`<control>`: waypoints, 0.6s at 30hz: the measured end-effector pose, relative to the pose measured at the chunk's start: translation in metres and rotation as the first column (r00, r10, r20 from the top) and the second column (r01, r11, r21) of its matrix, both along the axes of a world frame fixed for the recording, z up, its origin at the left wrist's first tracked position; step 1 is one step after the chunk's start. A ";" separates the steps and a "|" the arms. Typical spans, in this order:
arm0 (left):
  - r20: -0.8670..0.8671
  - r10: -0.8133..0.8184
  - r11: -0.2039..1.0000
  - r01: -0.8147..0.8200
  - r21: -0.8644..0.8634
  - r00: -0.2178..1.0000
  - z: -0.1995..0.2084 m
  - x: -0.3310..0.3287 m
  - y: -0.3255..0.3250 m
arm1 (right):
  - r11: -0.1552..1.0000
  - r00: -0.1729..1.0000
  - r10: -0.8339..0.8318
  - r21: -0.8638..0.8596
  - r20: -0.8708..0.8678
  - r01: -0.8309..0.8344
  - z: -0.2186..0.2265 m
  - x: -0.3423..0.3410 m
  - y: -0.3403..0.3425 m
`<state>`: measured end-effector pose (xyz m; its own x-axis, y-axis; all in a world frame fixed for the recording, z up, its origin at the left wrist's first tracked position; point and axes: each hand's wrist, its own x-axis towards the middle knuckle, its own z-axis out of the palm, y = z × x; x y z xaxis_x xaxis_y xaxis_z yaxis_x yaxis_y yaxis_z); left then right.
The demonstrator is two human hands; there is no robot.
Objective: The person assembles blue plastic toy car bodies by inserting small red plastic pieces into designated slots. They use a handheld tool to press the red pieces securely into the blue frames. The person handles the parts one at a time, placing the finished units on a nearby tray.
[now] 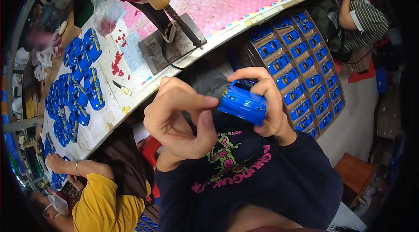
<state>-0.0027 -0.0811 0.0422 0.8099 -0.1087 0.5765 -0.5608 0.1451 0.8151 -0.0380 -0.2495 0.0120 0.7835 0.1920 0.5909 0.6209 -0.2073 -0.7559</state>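
Note:
In the middle of the view, my right hand (273, 105) is closed around a blue plastic toy car body shell (242, 106). Its fingers lie over the top and far side, with the thumb underneath. Dark markings run along the shell's side, and yellow shows at its left end. My left hand (181, 116) is just left of that end, thumb and index finger curled toward each other in a pinch. The index fingertip is at the shell's edge; whether it touches, and whether something tiny is between the fingertips, I cannot make out.
A white worktable (131, 109) bears many blue car shells (72, 88), small red pieces (117, 64), a knife (122, 88) and a machine stand (170, 44). Trays of blue shells (305, 74) stand to the right. A co-worker in yellow (104, 197) and another in stripes (366, 22) are nearby.

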 end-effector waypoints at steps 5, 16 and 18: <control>-0.100 -0.033 0.992 0.045 0.118 0.994 0.005 -0.007 0.003 | 0.980 0.993 -0.053 -0.185 0.105 0.072 0.004 -0.003 0.001; -0.245 -0.091 0.995 0.081 -0.051 0.965 -0.012 -0.015 0.014 | 0.708 0.904 0.236 0.700 -0.356 0.090 0.011 -0.017 0.020; -0.266 -0.137 0.989 0.117 -0.090 0.954 -0.015 -0.017 0.014 | 0.360 0.856 0.487 0.933 -0.173 -0.017 0.004 -0.015 0.014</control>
